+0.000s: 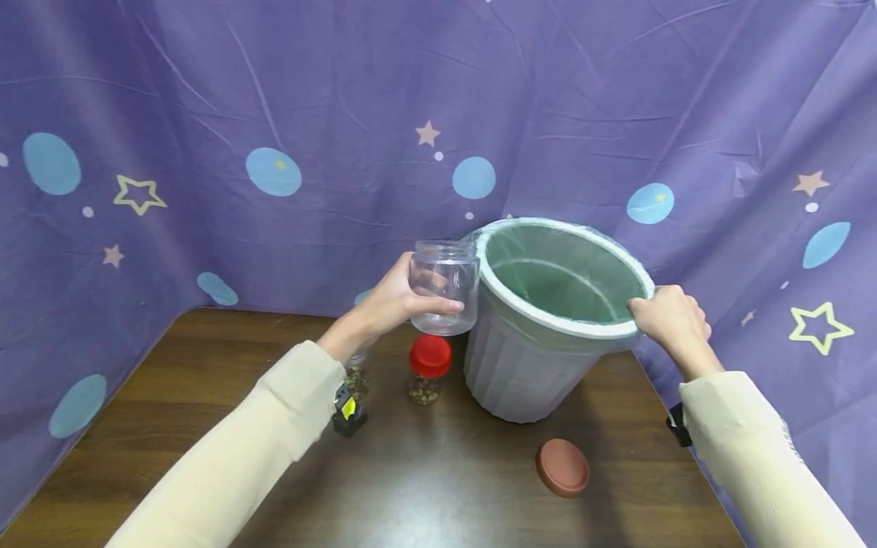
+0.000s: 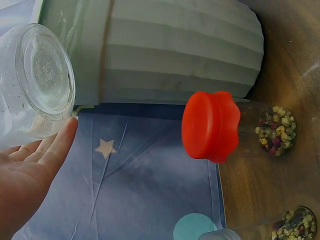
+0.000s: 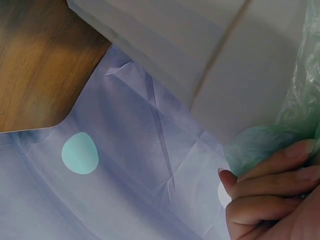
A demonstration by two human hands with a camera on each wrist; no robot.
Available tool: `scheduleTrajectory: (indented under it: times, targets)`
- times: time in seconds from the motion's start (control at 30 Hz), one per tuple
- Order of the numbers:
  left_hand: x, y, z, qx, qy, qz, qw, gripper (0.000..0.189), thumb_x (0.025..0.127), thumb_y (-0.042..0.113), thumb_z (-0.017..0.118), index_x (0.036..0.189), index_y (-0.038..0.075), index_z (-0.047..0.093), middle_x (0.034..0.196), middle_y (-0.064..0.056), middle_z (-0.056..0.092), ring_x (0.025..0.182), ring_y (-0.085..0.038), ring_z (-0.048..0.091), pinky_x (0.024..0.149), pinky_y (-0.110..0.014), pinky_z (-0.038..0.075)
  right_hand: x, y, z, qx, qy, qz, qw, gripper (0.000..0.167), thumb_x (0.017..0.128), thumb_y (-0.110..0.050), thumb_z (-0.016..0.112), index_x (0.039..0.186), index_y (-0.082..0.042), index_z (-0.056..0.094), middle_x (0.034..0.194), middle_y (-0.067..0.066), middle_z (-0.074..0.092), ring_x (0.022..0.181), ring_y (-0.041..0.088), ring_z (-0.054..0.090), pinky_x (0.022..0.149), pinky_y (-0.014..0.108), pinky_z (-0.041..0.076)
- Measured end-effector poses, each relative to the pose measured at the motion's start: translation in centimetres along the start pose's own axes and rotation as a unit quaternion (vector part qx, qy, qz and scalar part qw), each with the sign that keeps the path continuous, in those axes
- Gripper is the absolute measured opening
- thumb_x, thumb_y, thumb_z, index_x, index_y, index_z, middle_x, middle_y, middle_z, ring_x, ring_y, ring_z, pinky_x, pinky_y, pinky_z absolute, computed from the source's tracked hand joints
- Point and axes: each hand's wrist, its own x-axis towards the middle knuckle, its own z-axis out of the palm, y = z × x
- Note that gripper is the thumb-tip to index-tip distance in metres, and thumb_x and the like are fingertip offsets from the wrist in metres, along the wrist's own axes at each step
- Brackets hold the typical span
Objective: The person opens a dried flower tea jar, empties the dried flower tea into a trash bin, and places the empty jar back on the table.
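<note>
My left hand grips a clear, lidless jar and holds it upright above the table, beside the trash can's rim. In the left wrist view the jar's round base shows, and nothing is seen inside it. My right hand grips the right rim of the grey trash can, its fingers curled over the edge and the green plastic liner. The trash can leans on the table, its mouth turned toward me, and the lined inside shows.
Below the left hand stands a red-lidded jar of dried flower buds. Another jar of buds is partly hidden behind the left wrist. A reddish-brown round lid lies on the wooden table. A purple curtain hangs behind.
</note>
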Motion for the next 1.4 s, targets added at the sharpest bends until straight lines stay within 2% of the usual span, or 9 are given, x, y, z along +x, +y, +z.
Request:
scheduleTrajectory:
  times: [0.33,0.57,0.83,1.0,1.1,1.23,1.4]
  targets:
    - [-1.1,-1.3,0.2,0.021,0.011,-0.025,0.9994,0.084,0.072,0.029,0.086,0.136,0.015,0.033,0.127,-0.008,0.054,0.115,-0.028,0.062,0.094,-0.041,0.053,0.0,0.0,0.0,0.001,-0.002,0.002,1.0,0.041,0.088,-0.034,0.044,0.105,0.002,0.056,0.116,0.032,0.055,0.102,0.051,0.052,0.075,0.058,0.045]
    - [-1.8,-2.6,0.4,0.017,0.015,0.0,0.9997,0.088,0.072,0.023,0.086,0.139,0.014,0.029,0.128,-0.01,0.055,0.111,-0.028,0.063,0.091,-0.04,0.054,0.1,0.0,0.0,0.001,-0.005,0.006,1.0,0.042,0.088,-0.034,0.044,0.108,0.002,0.055,0.118,0.033,0.054,0.104,0.051,0.052,0.078,0.059,0.045]
    - [-2.7,-3.9,0.4,0.034,0.045,0.002,0.9984,0.094,0.07,0.024,0.088,0.142,0.014,0.03,0.132,-0.013,0.051,0.118,-0.031,0.059,0.098,-0.044,0.052,0.1,0.0,0.0,0.0,-0.002,0.002,1.0,0.041,0.088,-0.033,0.044,0.106,0.001,0.056,0.118,0.033,0.054,0.105,0.052,0.052,0.077,0.059,0.045]
    - [-3.0,-4.7,0.7,0.016,0.036,0.032,0.9987,0.096,0.068,0.014,0.089,0.142,0.011,0.028,0.135,-0.014,0.052,0.117,-0.031,0.061,0.101,-0.043,0.051,0.1,0.1,0.0,0.0,-0.001,0.003,1.0,0.041,0.088,-0.033,0.045,0.106,0.002,0.056,0.118,0.034,0.054,0.104,0.052,0.052,0.077,0.059,0.045]
    - [-3.3,-5.1,0.9,0.039,0.048,0.039,0.9973,0.099,0.065,0.018,0.091,0.143,0.012,0.03,0.134,-0.011,0.053,0.119,-0.028,0.059,0.104,-0.044,0.048,0.2,0.0,0.0,0.0,-0.001,0.003,1.0,0.04,0.087,-0.033,0.045,0.104,0.001,0.056,0.118,0.034,0.054,0.104,0.052,0.052,0.076,0.059,0.045]
    - [-3.8,-5.4,1.3,0.076,0.068,0.033,0.9942,0.101,0.062,0.026,0.093,0.143,0.015,0.032,0.13,-0.008,0.057,0.119,-0.026,0.058,0.106,-0.045,0.046,0.2,0.0,0.1,0.0,-0.002,-0.001,1.0,0.039,0.087,-0.033,0.045,0.102,0.001,0.056,0.117,0.034,0.055,0.104,0.052,0.053,0.075,0.059,0.045]
    - [-4.4,-6.0,1.9,0.08,0.069,0.042,0.9935,0.101,0.063,0.025,0.092,0.143,0.013,0.032,0.129,-0.01,0.059,0.118,-0.027,0.06,0.104,-0.044,0.047,0.2,0.1,0.0,0.002,0.0,0.004,1.0,0.039,0.087,-0.033,0.045,0.103,0.001,0.056,0.117,0.034,0.054,0.103,0.052,0.052,0.075,0.058,0.045]
